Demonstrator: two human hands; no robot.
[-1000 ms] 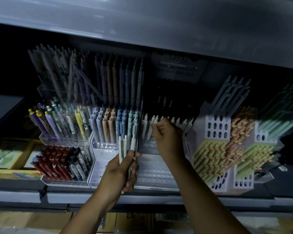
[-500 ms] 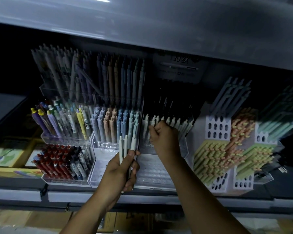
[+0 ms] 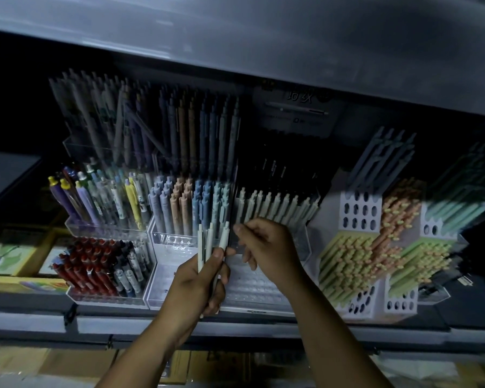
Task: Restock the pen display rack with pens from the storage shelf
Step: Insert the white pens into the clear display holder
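Left hand grips a bundle of pale pens before the clear rack. Right hand, fingers curled, hovers just beside them, its grip unclear. Red pens stand left, white holders right.

cream pens, red pens, yellow pen, peach pens

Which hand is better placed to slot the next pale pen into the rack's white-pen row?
Right. The right hand is free, its fingertips beside the pen bundle and just below the white-pen row; the left hand is occupied gripping the bundle.
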